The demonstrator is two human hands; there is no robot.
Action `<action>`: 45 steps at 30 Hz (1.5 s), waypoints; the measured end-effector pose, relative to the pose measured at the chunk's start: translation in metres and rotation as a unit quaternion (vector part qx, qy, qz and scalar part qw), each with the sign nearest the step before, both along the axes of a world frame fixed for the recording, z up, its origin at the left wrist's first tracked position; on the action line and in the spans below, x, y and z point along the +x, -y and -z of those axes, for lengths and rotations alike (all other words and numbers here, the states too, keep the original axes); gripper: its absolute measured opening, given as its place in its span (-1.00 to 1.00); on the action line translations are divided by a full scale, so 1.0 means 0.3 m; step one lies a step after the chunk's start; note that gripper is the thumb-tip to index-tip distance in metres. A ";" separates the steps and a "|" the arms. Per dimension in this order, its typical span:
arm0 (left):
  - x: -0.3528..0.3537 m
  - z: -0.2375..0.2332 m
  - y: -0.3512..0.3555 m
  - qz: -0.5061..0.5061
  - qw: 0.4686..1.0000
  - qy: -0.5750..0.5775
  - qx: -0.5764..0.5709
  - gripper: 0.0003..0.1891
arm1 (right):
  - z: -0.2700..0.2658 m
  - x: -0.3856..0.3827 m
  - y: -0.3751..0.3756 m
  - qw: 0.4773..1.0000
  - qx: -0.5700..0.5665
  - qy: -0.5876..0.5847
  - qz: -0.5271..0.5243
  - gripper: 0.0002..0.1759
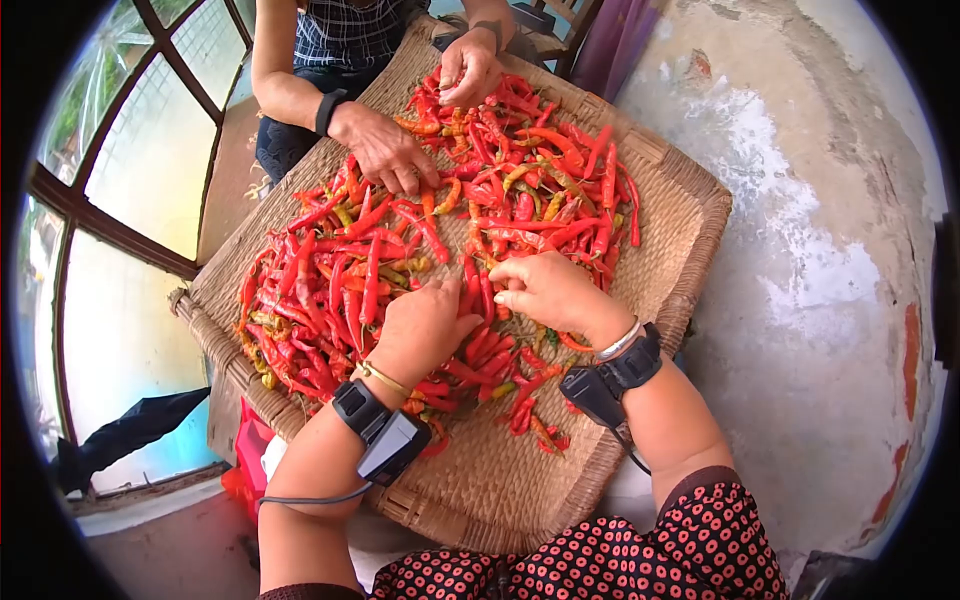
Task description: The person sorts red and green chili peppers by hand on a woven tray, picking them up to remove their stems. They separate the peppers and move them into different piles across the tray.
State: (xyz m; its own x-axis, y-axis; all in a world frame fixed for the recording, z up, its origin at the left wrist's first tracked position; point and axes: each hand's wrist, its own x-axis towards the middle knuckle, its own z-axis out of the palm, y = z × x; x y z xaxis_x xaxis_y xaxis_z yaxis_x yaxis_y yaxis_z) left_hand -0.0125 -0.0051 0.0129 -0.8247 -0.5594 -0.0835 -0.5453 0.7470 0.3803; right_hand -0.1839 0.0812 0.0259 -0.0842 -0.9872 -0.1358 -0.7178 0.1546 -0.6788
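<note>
Red chili peppers [372, 285], some partly green or yellow, lie heaped in a large woven tray [690, 215]. My left hand [422, 328] is back-up over the near part of the heap, its fingers curled and their tips mostly hidden; what they hold I cannot make out. To the right of it, my right hand [555, 292] has thumb and forefinger pinched together at the end of a red chili pepper [487, 298]. The two hands are apart, with a few peppers between them. Below my hands, several loose peppers [540, 430] lie on the weave.
Across the tray a person in a checked top works with both hands, one [388, 148] on the peppers and the other [470, 68] above them. Windows [140, 300] stand at left, a rough wall [800, 300] at right. A cable hangs from each of my wrist devices.
</note>
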 end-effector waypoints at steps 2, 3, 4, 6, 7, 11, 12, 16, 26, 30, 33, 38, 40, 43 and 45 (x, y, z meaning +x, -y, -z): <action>0.008 0.031 0.016 0.022 1.000 0.007 -0.002 -0.66 | 0.007 0.001 -0.002 1.000 0.003 -0.014 -0.015 -0.66; 0.011 0.039 0.023 0.045 0.999 0.013 -0.005 -0.68 | 0.018 -0.003 -0.003 1.000 -0.002 -0.024 -0.019 -0.66; 0.011 0.039 0.025 0.044 0.999 0.014 -0.005 -0.68 | 0.024 -0.003 -0.004 0.999 -0.007 -0.034 -0.024 -0.66; 0.011 0.040 0.026 0.063 0.998 -0.009 -0.001 -0.74 | 0.020 0.004 -0.004 0.999 -0.002 -0.030 -0.021 -0.67; 0.009 0.037 0.024 0.062 0.998 -0.009 0.000 -0.74 | 0.016 0.006 -0.004 0.999 0.001 -0.028 -0.017 -0.68; -0.006 -0.015 0.009 0.053 0.991 -0.100 0.068 -0.78 | 0.007 0.018 0.001 0.992 -0.023 0.121 0.028 -0.76; -0.009 -0.024 0.006 0.045 0.989 -0.109 0.088 -0.76 | -0.007 0.020 0.002 0.985 -0.010 0.167 0.051 -0.77; -0.007 -0.025 0.008 0.010 0.970 -0.195 0.144 -0.73 | -0.039 -0.033 -0.005 0.973 -0.033 0.201 0.113 -0.83; 0.012 0.003 0.026 0.081 0.993 -0.021 0.077 -0.74 | -0.059 -0.165 -0.017 0.766 -0.281 0.463 0.346 -0.45; 0.021 0.003 0.020 0.098 0.992 0.005 0.077 -0.73 | -0.065 -0.126 -0.015 0.883 -0.130 0.375 0.252 -0.65; 0.011 -0.009 0.010 0.113 0.990 0.029 0.081 -0.69 | -0.065 -0.055 -0.009 0.943 -0.035 0.295 0.151 -0.72; 0.000 -0.053 -0.041 0.115 0.989 0.090 0.017 -0.58 | 0.009 0.015 -0.011 0.998 -0.031 0.020 -0.040 -0.62; 0.010 -0.005 -0.040 0.114 0.991 0.071 0.018 -0.61 | 0.027 0.028 -0.014 0.997 -0.004 -0.047 -0.068 -0.56; 0.015 0.041 -0.033 0.116 0.992 0.052 -0.016 -0.69 | 0.062 0.034 -0.019 0.990 -0.011 -0.112 -0.091 -0.48; 0.010 0.032 -0.029 0.105 0.992 0.070 -0.004 -0.76 | 0.069 0.034 -0.016 0.990 0.005 -0.103 -0.098 -0.50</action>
